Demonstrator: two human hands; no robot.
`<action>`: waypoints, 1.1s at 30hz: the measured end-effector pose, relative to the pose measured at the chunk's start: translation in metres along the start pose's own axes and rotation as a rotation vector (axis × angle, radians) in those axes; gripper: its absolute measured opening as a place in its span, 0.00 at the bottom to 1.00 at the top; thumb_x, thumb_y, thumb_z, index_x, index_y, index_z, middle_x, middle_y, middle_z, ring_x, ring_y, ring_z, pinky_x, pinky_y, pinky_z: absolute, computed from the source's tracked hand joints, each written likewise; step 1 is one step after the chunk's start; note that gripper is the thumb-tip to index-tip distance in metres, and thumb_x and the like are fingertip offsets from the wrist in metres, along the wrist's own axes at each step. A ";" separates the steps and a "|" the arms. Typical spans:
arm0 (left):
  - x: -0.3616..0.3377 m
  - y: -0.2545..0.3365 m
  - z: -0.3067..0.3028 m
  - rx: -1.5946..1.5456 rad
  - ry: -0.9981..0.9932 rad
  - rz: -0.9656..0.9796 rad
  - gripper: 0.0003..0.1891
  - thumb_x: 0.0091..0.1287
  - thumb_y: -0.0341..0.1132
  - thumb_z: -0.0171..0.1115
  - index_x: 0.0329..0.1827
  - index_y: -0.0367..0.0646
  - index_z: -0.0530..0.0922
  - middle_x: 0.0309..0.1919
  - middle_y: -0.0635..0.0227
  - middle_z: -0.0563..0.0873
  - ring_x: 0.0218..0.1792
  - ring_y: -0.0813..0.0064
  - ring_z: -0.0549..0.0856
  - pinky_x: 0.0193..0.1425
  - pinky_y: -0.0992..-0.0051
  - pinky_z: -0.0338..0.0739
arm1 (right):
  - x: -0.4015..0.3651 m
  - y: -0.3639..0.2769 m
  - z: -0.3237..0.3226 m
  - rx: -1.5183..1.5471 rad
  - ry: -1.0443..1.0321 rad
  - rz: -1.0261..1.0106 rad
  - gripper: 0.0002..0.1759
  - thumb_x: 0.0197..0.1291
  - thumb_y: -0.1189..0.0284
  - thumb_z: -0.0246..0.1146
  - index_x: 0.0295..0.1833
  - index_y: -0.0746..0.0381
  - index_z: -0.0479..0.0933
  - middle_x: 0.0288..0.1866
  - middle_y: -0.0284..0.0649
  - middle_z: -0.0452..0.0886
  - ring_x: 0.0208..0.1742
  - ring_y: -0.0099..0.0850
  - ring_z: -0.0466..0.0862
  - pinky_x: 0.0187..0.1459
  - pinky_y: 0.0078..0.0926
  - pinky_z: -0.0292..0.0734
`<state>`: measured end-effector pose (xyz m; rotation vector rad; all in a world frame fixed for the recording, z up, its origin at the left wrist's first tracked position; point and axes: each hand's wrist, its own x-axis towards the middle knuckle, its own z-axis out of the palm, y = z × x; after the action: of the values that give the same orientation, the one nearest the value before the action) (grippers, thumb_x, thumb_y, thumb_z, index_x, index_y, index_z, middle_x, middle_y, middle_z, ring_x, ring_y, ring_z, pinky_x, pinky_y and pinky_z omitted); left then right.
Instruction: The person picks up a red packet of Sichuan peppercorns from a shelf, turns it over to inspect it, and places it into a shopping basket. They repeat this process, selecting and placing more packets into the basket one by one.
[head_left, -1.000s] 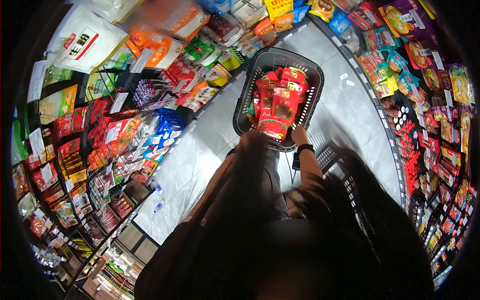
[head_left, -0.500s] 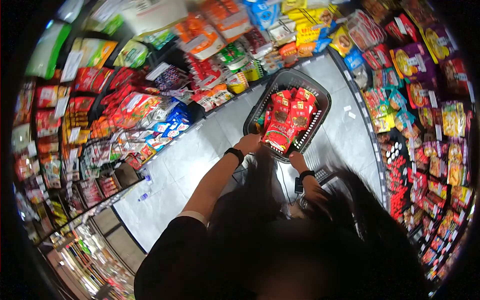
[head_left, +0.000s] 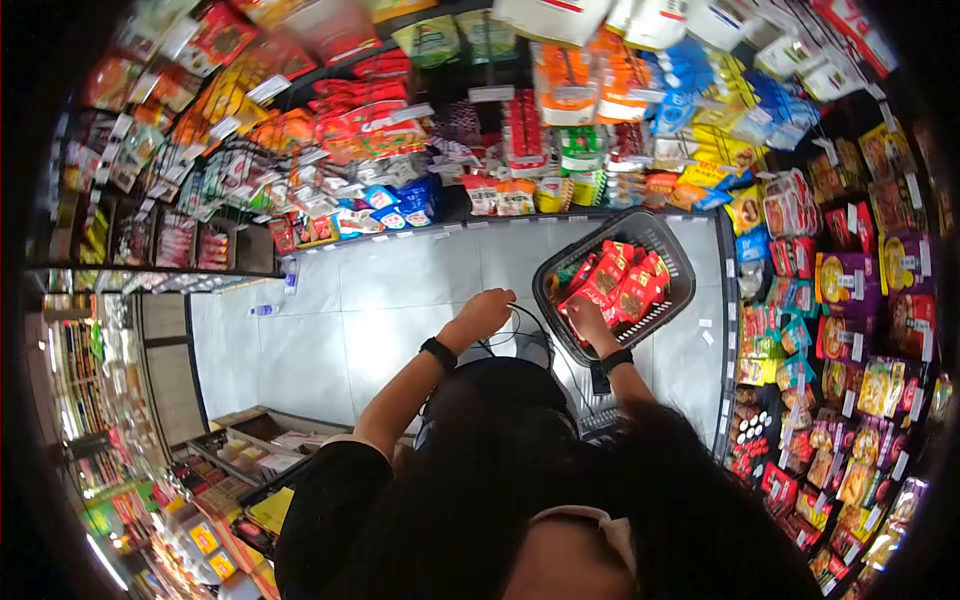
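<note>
A black plastic shopping basket (head_left: 683,290) stands at the foot of the shelves with red snack packets (head_left: 637,296) piled inside. My right hand (head_left: 590,325) reaches over its near rim, fingers closed at the edge of a red packet; part of that grip is hidden by the hand. To the left of the basket, my left hand (head_left: 487,312) hovers over the floor, fingers loosely bent with nothing in them. Close by its fingertips a thin black cable (head_left: 535,318) loops down. Dark bands circle both wrists.
Shelves of bagged snacks (head_left: 520,150) run along the back, and more packed shelves (head_left: 850,300) line the right side. Small purple-and-white items (head_left: 265,310) lie on the grey tile floor (head_left: 390,340) at left. A low unit with open compartments (head_left: 260,450) stands lower left.
My left hand has let go of the basket's rim and moved away to its left. My right hand has gone from the rim onto the packets inside. The view has turned.
</note>
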<state>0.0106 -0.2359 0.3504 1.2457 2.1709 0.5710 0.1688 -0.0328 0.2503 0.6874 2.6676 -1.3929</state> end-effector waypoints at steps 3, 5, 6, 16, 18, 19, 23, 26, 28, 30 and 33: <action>-0.035 -0.005 -0.007 -0.010 0.056 -0.016 0.13 0.59 0.33 0.53 0.45 0.39 0.75 0.40 0.54 0.81 0.44 0.54 0.79 0.49 0.60 0.73 | 0.019 -0.031 0.012 -0.003 -0.016 -0.040 0.11 0.57 0.71 0.56 0.42 0.65 0.75 0.37 0.51 0.80 0.43 0.48 0.80 0.41 0.38 0.75; -0.056 -0.011 -0.016 -0.030 0.066 -0.051 0.14 0.59 0.34 0.53 0.47 0.39 0.75 0.41 0.55 0.81 0.46 0.54 0.78 0.51 0.61 0.72 | 0.020 -0.061 0.014 0.011 -0.044 -0.090 0.11 0.57 0.71 0.56 0.42 0.66 0.75 0.36 0.52 0.80 0.41 0.48 0.80 0.39 0.38 0.74; -0.060 -0.021 -0.026 -0.011 0.059 -0.076 0.14 0.60 0.34 0.53 0.48 0.40 0.75 0.41 0.55 0.81 0.46 0.54 0.78 0.51 0.61 0.72 | 0.021 -0.075 0.019 0.006 -0.071 -0.128 0.11 0.57 0.71 0.56 0.42 0.66 0.75 0.36 0.52 0.80 0.41 0.48 0.80 0.39 0.38 0.74; -0.190 -0.061 -0.066 0.024 0.094 -0.153 0.14 0.59 0.36 0.55 0.46 0.40 0.75 0.37 0.51 0.82 0.40 0.51 0.80 0.44 0.58 0.74 | 0.024 -0.194 0.110 -0.045 -0.441 -0.184 0.16 0.53 0.67 0.61 0.45 0.64 0.74 0.36 0.48 0.82 0.39 0.42 0.82 0.42 0.36 0.76; -0.216 -0.069 -0.072 -0.008 0.105 -0.197 0.14 0.57 0.36 0.57 0.44 0.40 0.76 0.37 0.52 0.82 0.40 0.51 0.80 0.44 0.59 0.74 | 0.021 -0.211 0.132 -0.107 -0.437 -0.214 0.16 0.51 0.68 0.62 0.44 0.65 0.74 0.36 0.50 0.81 0.39 0.44 0.82 0.41 0.36 0.76; -0.230 -0.075 -0.071 -0.061 0.182 -0.170 0.14 0.58 0.36 0.57 0.44 0.40 0.76 0.39 0.51 0.81 0.42 0.52 0.80 0.46 0.60 0.74 | 0.021 -0.221 0.141 -0.138 -0.432 -0.227 0.16 0.50 0.69 0.63 0.43 0.65 0.74 0.36 0.51 0.81 0.39 0.44 0.82 0.41 0.36 0.76; -0.264 -0.091 -0.067 -0.133 0.189 -0.260 0.14 0.59 0.35 0.55 0.45 0.39 0.76 0.42 0.52 0.81 0.46 0.52 0.78 0.50 0.61 0.73 | 0.023 -0.233 0.162 -0.313 -0.508 -0.386 0.21 0.49 0.65 0.63 0.46 0.65 0.72 0.36 0.51 0.80 0.40 0.46 0.81 0.42 0.37 0.75; -0.261 -0.109 -0.056 -0.141 0.189 -0.287 0.16 0.59 0.35 0.55 0.48 0.38 0.75 0.44 0.51 0.80 0.48 0.52 0.78 0.51 0.61 0.72 | 0.029 -0.237 0.158 -0.337 -0.522 -0.379 0.22 0.48 0.64 0.63 0.47 0.65 0.72 0.36 0.51 0.80 0.40 0.47 0.80 0.42 0.38 0.75; -0.251 -0.112 -0.062 -0.100 0.222 -0.281 0.14 0.59 0.35 0.54 0.46 0.38 0.75 0.42 0.53 0.80 0.47 0.52 0.78 0.50 0.60 0.73 | 0.036 -0.236 0.152 -0.283 -0.503 -0.384 0.22 0.49 0.63 0.63 0.47 0.65 0.71 0.36 0.51 0.80 0.40 0.48 0.80 0.42 0.38 0.75; -0.238 -0.111 -0.069 -0.029 0.275 -0.272 0.11 0.59 0.36 0.53 0.42 0.40 0.75 0.39 0.55 0.81 0.45 0.53 0.79 0.48 0.58 0.74 | 0.049 -0.238 0.142 -0.314 -0.536 -0.335 0.23 0.49 0.62 0.63 0.46 0.66 0.72 0.36 0.52 0.80 0.41 0.48 0.80 0.42 0.38 0.75; -0.207 -0.109 -0.094 0.042 0.189 -0.300 0.15 0.59 0.36 0.55 0.47 0.38 0.75 0.41 0.53 0.81 0.46 0.53 0.78 0.49 0.58 0.73 | 0.082 -0.233 0.134 -0.386 -0.584 -0.342 0.23 0.49 0.59 0.63 0.44 0.66 0.73 0.37 0.53 0.80 0.41 0.49 0.80 0.43 0.39 0.74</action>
<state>-0.0363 -0.4769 0.4079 0.8903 2.4793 0.5361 -0.0207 -0.2247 0.3300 -0.1961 2.5021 -0.8838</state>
